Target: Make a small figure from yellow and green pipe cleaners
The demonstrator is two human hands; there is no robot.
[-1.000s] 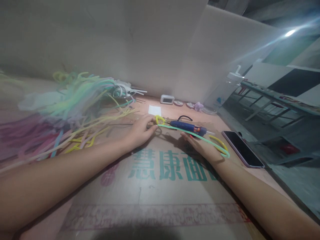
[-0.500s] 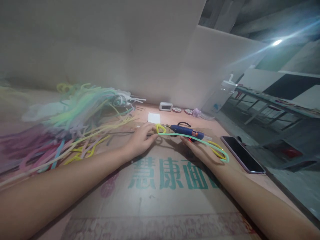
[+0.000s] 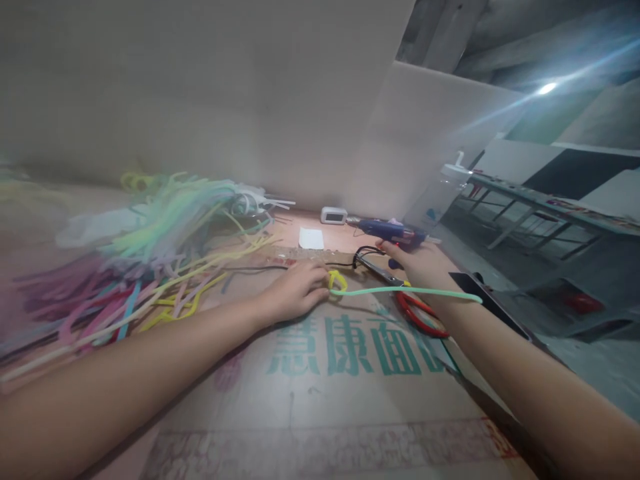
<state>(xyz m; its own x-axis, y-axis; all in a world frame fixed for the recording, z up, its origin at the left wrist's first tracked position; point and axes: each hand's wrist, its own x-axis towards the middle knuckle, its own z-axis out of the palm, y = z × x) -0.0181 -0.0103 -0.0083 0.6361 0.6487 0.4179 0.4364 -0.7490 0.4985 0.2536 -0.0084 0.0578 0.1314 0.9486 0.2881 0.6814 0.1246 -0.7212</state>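
Note:
My left hand rests on the cardboard sheet, fingers closed on the yellow looped end of a bent strip. A mint-green strip runs from that loop to the right across my right wrist. My right hand is raised beyond it, gripping the blue glue gun, which points left. Red-handled scissors lie on the cardboard under my right forearm.
A heap of coloured strips covers the left of the table. A white card and a small white device sit near the back wall. A dark phone lies at the right edge.
My right hand has picked the blue glue gun up off the cardboard and lifted it back and to the right. The scissors beneath are now uncovered. My left hand keeps its hold.

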